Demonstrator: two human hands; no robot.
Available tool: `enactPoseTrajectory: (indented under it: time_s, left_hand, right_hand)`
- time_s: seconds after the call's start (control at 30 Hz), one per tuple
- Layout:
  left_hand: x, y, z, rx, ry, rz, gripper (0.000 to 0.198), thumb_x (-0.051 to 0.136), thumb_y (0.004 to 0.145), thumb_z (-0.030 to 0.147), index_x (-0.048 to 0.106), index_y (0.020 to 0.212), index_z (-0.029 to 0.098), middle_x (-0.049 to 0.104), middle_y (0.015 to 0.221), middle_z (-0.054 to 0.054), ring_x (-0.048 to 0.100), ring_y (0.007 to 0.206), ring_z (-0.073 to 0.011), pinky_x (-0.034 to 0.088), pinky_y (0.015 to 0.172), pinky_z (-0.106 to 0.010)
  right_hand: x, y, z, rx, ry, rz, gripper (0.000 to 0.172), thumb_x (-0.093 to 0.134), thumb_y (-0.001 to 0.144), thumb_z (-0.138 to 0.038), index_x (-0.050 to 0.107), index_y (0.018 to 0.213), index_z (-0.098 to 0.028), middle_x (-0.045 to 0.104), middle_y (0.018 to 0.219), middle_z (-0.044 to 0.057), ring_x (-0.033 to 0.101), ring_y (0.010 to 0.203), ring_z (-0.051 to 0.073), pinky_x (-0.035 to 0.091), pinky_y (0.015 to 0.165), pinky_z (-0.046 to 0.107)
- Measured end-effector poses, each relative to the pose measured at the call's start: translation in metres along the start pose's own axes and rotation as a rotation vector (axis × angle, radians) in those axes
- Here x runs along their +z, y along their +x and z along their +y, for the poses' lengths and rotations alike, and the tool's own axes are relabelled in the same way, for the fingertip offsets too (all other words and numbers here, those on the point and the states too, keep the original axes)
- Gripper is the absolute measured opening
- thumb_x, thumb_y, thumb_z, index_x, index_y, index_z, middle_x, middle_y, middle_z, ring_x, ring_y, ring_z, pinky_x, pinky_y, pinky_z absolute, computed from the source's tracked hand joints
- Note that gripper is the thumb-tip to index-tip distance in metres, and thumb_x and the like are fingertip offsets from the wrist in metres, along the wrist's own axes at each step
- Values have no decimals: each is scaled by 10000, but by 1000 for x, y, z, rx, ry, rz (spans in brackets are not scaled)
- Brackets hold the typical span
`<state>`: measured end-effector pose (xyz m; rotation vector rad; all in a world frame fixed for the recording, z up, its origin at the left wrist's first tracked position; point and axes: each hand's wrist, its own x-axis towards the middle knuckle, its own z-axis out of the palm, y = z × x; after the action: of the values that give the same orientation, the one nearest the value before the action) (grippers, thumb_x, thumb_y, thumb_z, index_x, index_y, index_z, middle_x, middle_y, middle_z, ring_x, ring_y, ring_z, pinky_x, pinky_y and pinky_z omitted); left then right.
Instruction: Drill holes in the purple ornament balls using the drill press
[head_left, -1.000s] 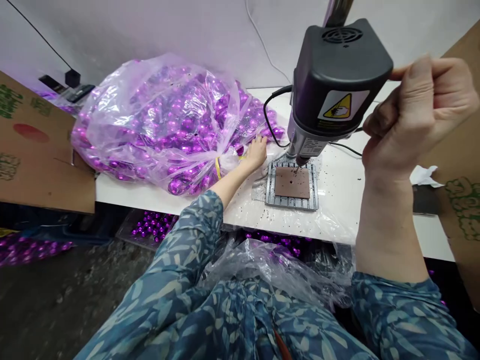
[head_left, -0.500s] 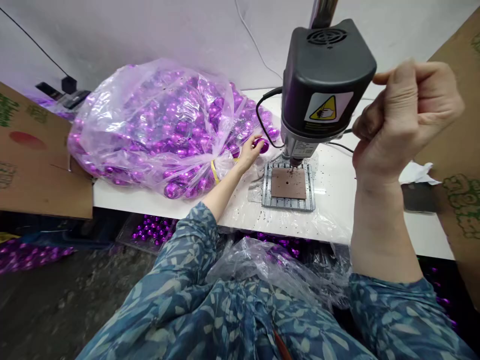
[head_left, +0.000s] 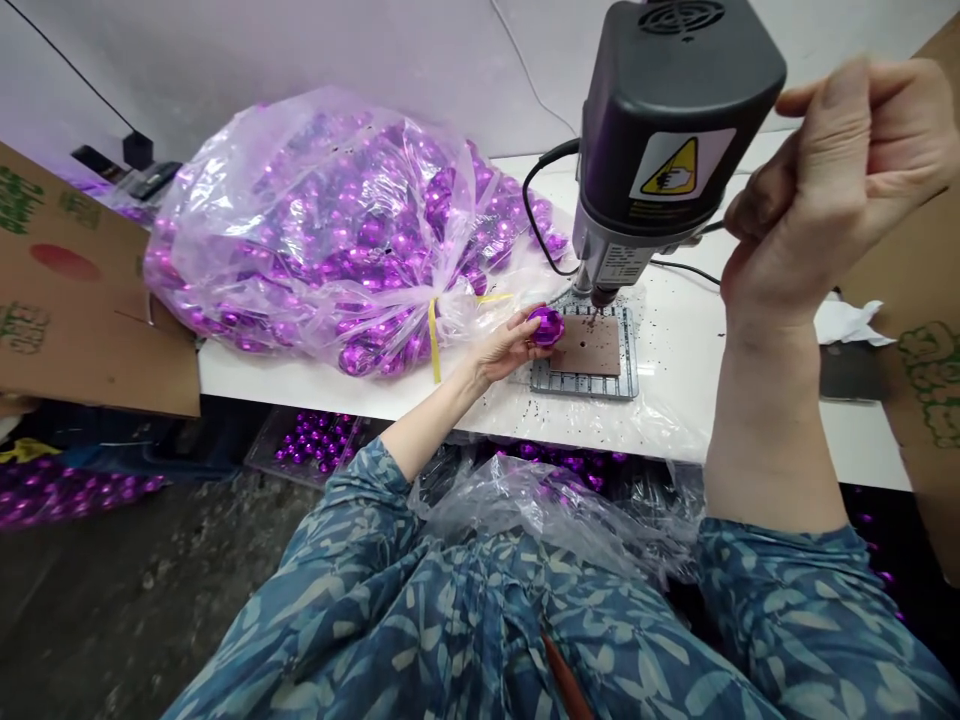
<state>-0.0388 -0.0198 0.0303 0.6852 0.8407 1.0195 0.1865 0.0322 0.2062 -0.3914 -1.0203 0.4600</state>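
A shiny purple faceted ball (head_left: 546, 326) is pinched in the fingers of my left hand (head_left: 510, 348). The ball is at the left edge of a brown board (head_left: 600, 350) with a small dark hole, which lies on the slotted metal base (head_left: 630, 384) of a drill press. Over the board hangs the black drill press head (head_left: 675, 130), its chuck (head_left: 602, 297) pointing down. Raised at the right side of the head, my right hand (head_left: 847, 180) is closed in a fist. What its fingers wrap round is hidden.
A large clear bag (head_left: 315, 230) of purple balls, with a yellow tie (head_left: 434, 340), lies left on the white table (head_left: 667, 400). Dark chips are scattered around the base. Cardboard boxes (head_left: 82, 290) flank both sides. Crumpled plastic (head_left: 510, 500) lies below the table edge, near a tray of purple balls (head_left: 315, 440).
My left hand has moved right and towards me, bringing the purple ball from beside the bag to the board's left edge. My right hand stays closed beside the drill head. The view has shifted slightly.
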Motion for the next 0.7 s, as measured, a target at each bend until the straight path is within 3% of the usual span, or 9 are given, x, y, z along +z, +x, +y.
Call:
enactPoseTrajectory:
  time_s: [0.1, 0.23, 0.3, 0.43, 0.7]
  left_hand:
    - [6, 0, -4, 46, 32, -10, 460, 972, 823, 332, 724, 1196, 227, 825, 1188, -49, 797, 1185, -244, 606, 1140, -478]
    - [12, 6, -11, 231, 222, 118, 439, 972, 844, 421, 690, 1111, 215, 826, 1098, -28, 789, 1133, -204, 575, 1153, -409]
    - [14, 10, -15, 299, 326, 127, 425, 938, 888, 466, 683, 1116, 214, 827, 1128, -43, 777, 1150, -205, 557, 1154, -390]
    - [11, 22, -24, 361, 453, 72, 446, 876, 933, 550, 655, 1133, 217, 808, 1185, -73, 763, 1177, -227, 556, 1129, -397]
    - [3, 49, -50, 431, 599, -25, 620, 905, 861, 632, 608, 1236, 237, 756, 1309, -111, 725, 1307, -299, 538, 1189, -480]
  right_hand:
    - [-1, 0, 3, -25, -28, -8, 579, 823, 712, -716, 622, 722, -172, 265, 425, -121, 249, 313, 13, 32, 340, 243]
    - [-3, -2, 6, -30, -60, -22, 565, 787, 758, -711, 611, 754, -174, 268, 443, -120, 243, 325, 13, 61, 342, 246]
    - [-3, -2, 8, -34, -67, -26, 561, 764, 772, -712, 591, 768, -178, 248, 455, -125, 228, 327, 10, 70, 342, 246]
    - [-2, -2, 10, -55, -107, -26, 597, 705, 784, -769, 552, 765, -192, 218, 457, -130, 201, 316, 15, 72, 340, 255]
    - [-1, -4, 8, -52, -132, -13, 596, 692, 785, -767, 606, 767, -177, 221, 473, -113, 223, 329, 4, 116, 358, 240]
